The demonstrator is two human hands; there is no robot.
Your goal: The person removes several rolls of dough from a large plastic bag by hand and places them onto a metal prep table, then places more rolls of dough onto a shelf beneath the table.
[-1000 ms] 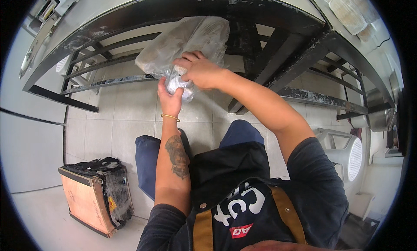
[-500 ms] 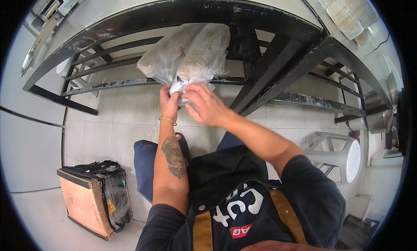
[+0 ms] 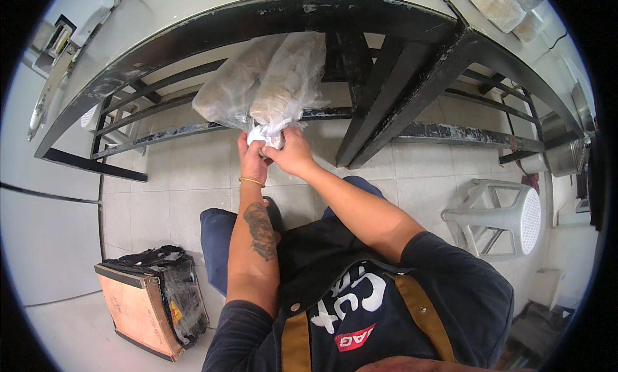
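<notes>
Two hands (image 3: 295,155) and two plastic-wrapped bundles (image 3: 283,82) show. There are one bracelet (image 3: 252,181), one box (image 3: 136,311) and, at right, one grey stool (image 3: 529,220).

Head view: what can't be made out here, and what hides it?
Head view: some fingers of the left hand, behind the bunched plastic.
Head view: far ends of the bagged bundles, behind the black table frame.
Head view: wrapped packs at upper right, cut off by the picture's top edge.

Grey floor tiles (image 3: 174,211) ran underneath. White stool (image 3: 516,219) stood right. Box (image 3: 145,304), black wrapping along one side, sat lower left. Steel vessel (image 3: 555,143) showed far right, partly hidden.
</notes>
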